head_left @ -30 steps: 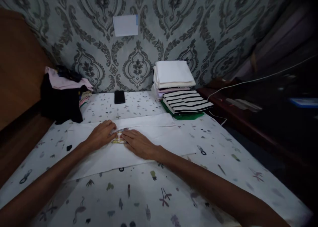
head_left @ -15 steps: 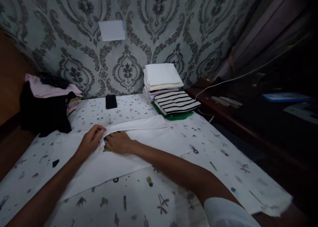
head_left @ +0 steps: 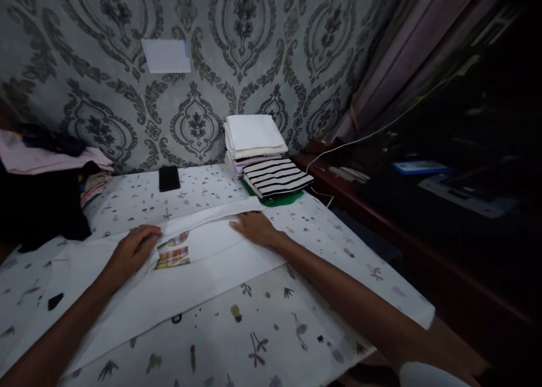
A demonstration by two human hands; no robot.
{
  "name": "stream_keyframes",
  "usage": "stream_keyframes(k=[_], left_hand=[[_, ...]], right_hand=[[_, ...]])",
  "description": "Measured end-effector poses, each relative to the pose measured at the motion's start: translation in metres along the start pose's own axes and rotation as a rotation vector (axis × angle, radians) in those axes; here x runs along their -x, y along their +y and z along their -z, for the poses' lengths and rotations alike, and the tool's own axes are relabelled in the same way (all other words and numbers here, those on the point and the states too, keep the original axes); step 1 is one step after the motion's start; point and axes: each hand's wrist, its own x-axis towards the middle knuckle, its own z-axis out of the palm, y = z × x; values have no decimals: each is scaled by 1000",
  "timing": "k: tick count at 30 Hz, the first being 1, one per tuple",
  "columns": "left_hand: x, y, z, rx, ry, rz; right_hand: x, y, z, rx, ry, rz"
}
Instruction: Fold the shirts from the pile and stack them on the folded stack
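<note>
A white shirt with a checked, multicoloured print lies spread on the patterned bedsheet, its far side folded over in a long strip. My left hand is at the left end of that strip, fingers bent and together on the cloth, which wrinkles beside the thumb. Farther right, my right hand lies palm down on the shirt with fingers stretched out, close to the strip's right end. The checked print shows between the two hands.
Behind the shirt lie a black phone and a stack of folded white cloths. A striped folded garment rests on green cloth. Dark and pink clothes are piled at left. A cable runs over the dark furniture at right.
My right hand has slid right along the folded strip and flattened, uncovering the checked print. My left hand stays at the strip's left end. The view has turned slightly right.
</note>
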Motion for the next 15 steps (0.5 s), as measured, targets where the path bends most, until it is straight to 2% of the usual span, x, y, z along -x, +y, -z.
stream_keyframes(k=[6,11,15], left_hand=[[1,0,1,-29,-6,-12],[0,1,1,-46,-10,-20],[0,1,0,-51,-11,-3]], right_hand=[[7,12,3,22,8,-54],[18,17,8,112,33,-203],[35,13,23,197,85,-310]])
